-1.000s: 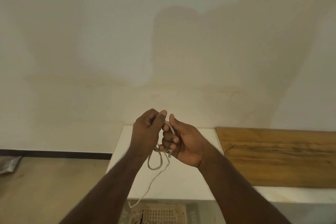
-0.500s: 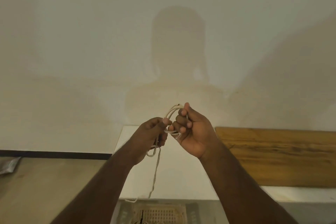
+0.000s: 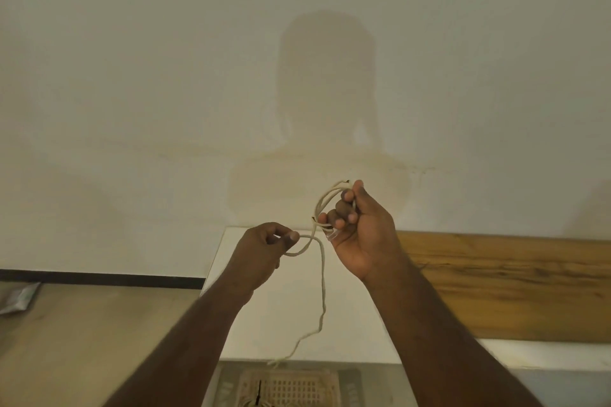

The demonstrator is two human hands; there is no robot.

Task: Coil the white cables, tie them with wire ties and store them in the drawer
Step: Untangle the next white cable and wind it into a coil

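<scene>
White cable (image 3: 322, 277), thin and limp, looks light. The right hand (image 3: 358, 231) grips its small coil at one o'clock; the left hand (image 3: 261, 249) pinches the next loop. The free tail dangles toward six o'clock over a white tabletop (image 3: 291, 314); best held at the coil.

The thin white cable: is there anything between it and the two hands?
No. The right hand grips the coiled loops of the thin white cable, the left hand pinches the next loop; the tail hangs free over the white tabletop.
</scene>
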